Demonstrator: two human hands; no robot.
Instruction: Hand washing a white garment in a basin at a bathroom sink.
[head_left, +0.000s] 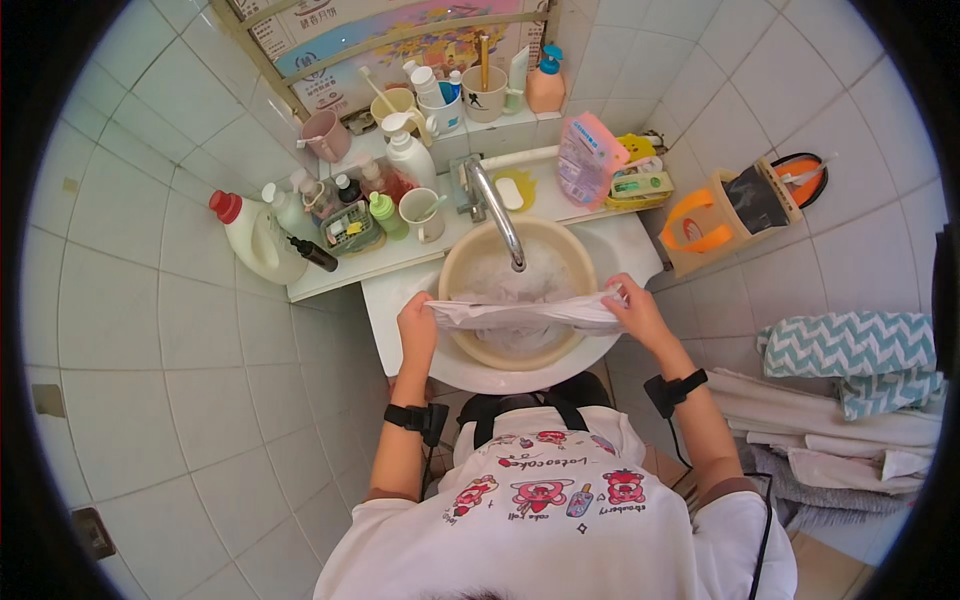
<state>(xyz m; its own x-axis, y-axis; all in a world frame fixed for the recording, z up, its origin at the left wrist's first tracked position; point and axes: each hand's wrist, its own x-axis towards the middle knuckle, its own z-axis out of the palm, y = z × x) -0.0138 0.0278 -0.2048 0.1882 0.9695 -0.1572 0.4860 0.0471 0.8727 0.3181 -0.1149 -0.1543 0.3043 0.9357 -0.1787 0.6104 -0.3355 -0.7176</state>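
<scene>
A wet white cloth (525, 313) is stretched between my two hands, across a cream plastic basin (589, 259). My left hand (417, 324) grips one end, left of the basin's rim. The other end is gripped by my right hand (637, 309), right of the rim. Whitish, cloudy contents lie in the basin below, and I cannot tell cloth from suds there. The basin stands in a white washbasin (480, 381). Over its far side reaches the spout of a chrome faucet (504, 217); I cannot tell whether water runs.
Bottles and a white mug (421, 217) stand on the ledge at the left. A soap bar (509, 193) and a pink refill pouch (589, 161) lie behind the basin. A cardboard bag (686, 232) hangs at the right wall, above folded towels (847, 345). Cups line the upper shelf.
</scene>
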